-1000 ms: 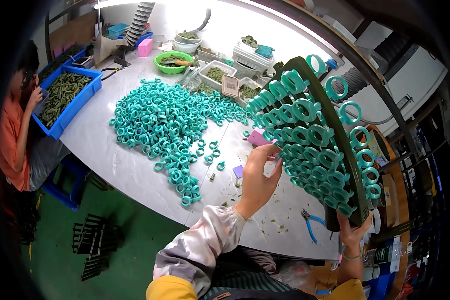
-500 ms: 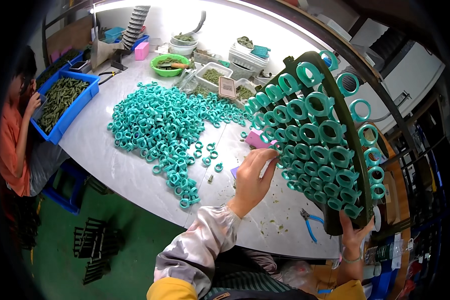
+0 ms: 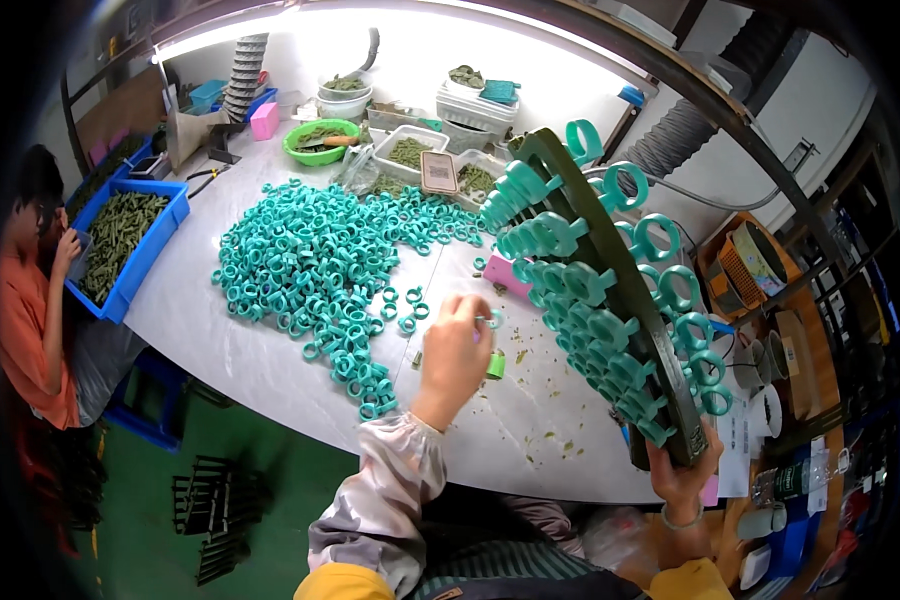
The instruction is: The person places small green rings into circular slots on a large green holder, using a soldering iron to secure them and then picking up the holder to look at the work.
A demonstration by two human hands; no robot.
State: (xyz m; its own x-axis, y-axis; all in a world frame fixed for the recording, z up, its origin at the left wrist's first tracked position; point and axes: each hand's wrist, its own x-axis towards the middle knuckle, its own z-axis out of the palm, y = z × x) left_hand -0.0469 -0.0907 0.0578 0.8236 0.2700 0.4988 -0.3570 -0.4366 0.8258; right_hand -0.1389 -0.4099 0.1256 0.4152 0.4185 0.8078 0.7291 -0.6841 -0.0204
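My left hand [image 3: 453,355] is closed above the table, its fingertips pinching a teal ring [image 3: 496,319], partly hidden by the fingers. My right hand [image 3: 684,473] grips the lower end of a dark green rack [image 3: 620,270], held up tilted on the right. Rows of teal rings [image 3: 582,290] stick out from both faces of this rack. To the left of my left hand, a large heap of loose teal rings [image 3: 295,260] spreads over the grey table [image 3: 450,440]. A small bright green piece [image 3: 496,366] lies just beyond my left hand.
At the left, a person in orange [image 3: 35,340] sits by a blue bin [image 3: 140,255] of green pieces. A green bowl [image 3: 320,155] and white tubs [image 3: 405,135] line the table's back. A pink block [image 3: 508,274] lies behind the rack. Green crumbs [image 3: 550,440] dot the table.
My left hand has moved left from the rack's edge, with a ring now in its fingertips. My right hand has turned the rack more edge-on. The view has shifted slightly.
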